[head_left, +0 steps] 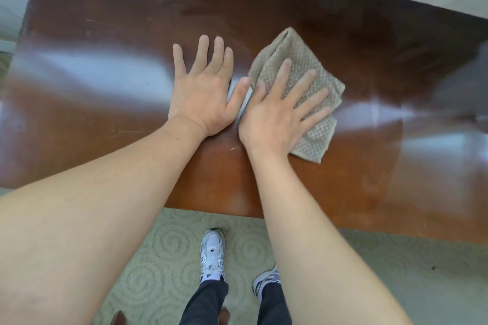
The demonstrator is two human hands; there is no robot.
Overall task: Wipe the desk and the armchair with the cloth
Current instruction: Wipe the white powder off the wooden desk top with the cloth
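A glossy dark-brown wooden desk [105,74] fills most of the view. On its middle lies a folded beige waffle-textured cloth [301,66]. My right hand [280,113] presses flat on the cloth with fingers spread, covering its left and middle part. My left hand [203,90] rests flat on the bare desk just left of the cloth, fingers apart, its thumb close to my right hand. The armchair is not in view.
Below the desk's near edge [211,210] is beige carpet with a spiral pattern [169,243], where my two white sneakers [212,253] stand. A blurred dark shape [470,82] sits at the desk's right end. Pale floor lies beyond the far edge.
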